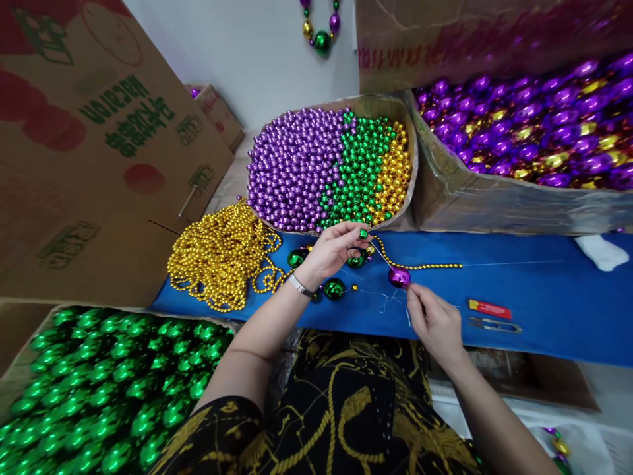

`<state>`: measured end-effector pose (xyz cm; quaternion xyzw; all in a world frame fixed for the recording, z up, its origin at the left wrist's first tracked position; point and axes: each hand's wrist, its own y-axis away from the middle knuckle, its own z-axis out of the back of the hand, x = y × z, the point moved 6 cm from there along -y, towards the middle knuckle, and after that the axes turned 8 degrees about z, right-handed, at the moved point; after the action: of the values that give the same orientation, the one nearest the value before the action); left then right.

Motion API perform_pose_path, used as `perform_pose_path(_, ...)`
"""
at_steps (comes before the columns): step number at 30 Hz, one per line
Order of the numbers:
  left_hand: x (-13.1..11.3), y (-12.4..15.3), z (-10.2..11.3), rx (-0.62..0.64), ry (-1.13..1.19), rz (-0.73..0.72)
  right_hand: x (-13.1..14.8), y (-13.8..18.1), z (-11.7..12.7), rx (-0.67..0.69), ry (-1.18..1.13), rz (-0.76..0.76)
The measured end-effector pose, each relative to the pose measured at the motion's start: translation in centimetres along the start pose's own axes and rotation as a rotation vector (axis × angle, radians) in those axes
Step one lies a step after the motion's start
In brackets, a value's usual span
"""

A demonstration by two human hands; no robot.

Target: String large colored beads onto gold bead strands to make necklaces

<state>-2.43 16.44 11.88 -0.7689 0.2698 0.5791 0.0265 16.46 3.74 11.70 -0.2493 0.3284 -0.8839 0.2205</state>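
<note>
My left hand (339, 247) is closed in a pinch, with a small green bead (363, 233) at its fingertips. From there a pale thread (380, 251) stretches to a large shiny purple bead (399, 276). My right hand (436, 324) pinches the thread just beyond that purple bead, its fingertips against or very near the bead. Below the left hand, on the blue cloth, are large green beads (334, 288) with small gold and purple ones among them, partly covered by the hand and wrist. Loose thread (390, 300) curls between the hands.
A gold bead strand (430, 266) and a gold bead heap (217, 257) lie on the blue cloth (554, 290). At right are thread snips (494, 324), a red-and-yellow packet (489, 309) and a white cloth piece (601, 252). Bead-filled boxes (494, 208) stand behind; green beads (123, 376) fill one at left.
</note>
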Motion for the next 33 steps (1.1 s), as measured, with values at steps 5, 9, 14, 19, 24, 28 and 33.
perform_pose_path(5, 0.0, 0.2, -0.4, 0.005, -0.029, 0.001, 0.1, -0.1, 0.3, -0.013, -0.003, 0.005)
perform_pose_path(9, -0.1, 0.3, -0.5, -0.003, -0.056, -0.019, -0.1, 0.1, 0.4, -0.01, 0.003, 0.016)
perform_pose_path(14, -1.6, 1.1, -1.5, -0.011, -0.277, -0.172, -0.2, 0.3, 0.2, -0.034, 0.019, 0.024)
perform_pose_path(19, -5.1, 0.5, -5.8, 0.103, -0.57, -0.396, -1.5, 0.4, 0.5, -0.032, -0.053, -0.129)
perform_pose_path(24, -10.9, -6.4, -10.9, -0.047, -0.803, -0.744, -3.4, 1.2, 1.9, -0.097, -0.067, -0.217)
perform_pose_path(28, -14.2, -15.3, -15.9, -0.178, -1.277, -0.868, -4.7, 1.7, 2.6, -0.134, -0.065, -0.236)
perform_pose_path(33, -15.1, -23.3, -20.7, -0.143, -1.805, -0.823, -5.7, 1.9, 3.1, -0.171, -0.058, -0.238)
